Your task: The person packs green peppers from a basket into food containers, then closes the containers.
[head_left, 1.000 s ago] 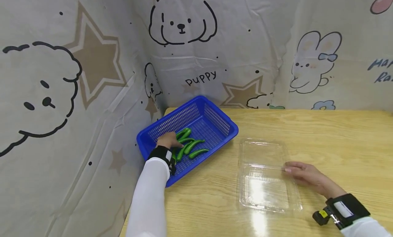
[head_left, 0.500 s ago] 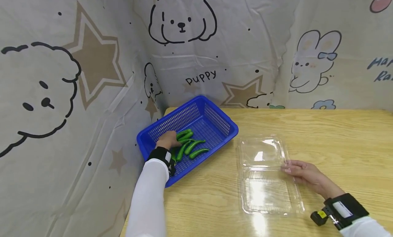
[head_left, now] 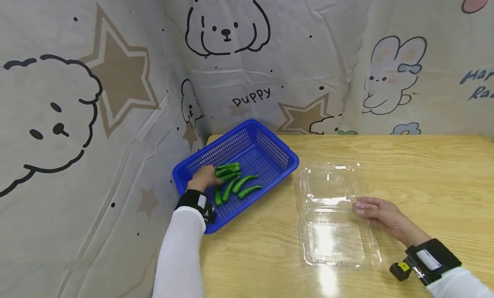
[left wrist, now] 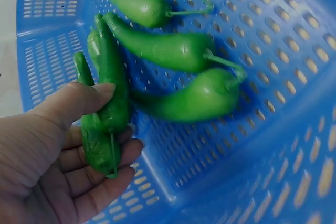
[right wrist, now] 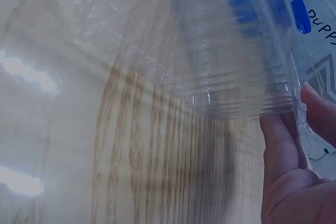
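Note:
My left hand (head_left: 202, 178) is inside the blue plastic basket (head_left: 258, 158). In the left wrist view its thumb presses on green chili peppers (left wrist: 113, 95), with the fingers curled beneath them; at least two are in this grip. Several other loose chili peppers (left wrist: 197, 100) lie on the basket floor beside the hand. At the right, my right hand (head_left: 390, 218) pinches the side edge of an opened clear plastic clamshell box (head_left: 335, 240), near its fold. The right wrist view has the thumb on one side of the clear wall (right wrist: 236, 85) and fingers on the other.
A wooden table (head_left: 262, 255) carries the basket and the box. Cloth with printed cartoons (head_left: 308, 66) hangs behind the table and along the left, close to the basket. Light glares off the tabletop below the box.
My left hand has shifted slightly left within the basket, and chili peppers near it have turned and moved. The box's upper half has shifted a little away from me; my right hand keeps its hold.

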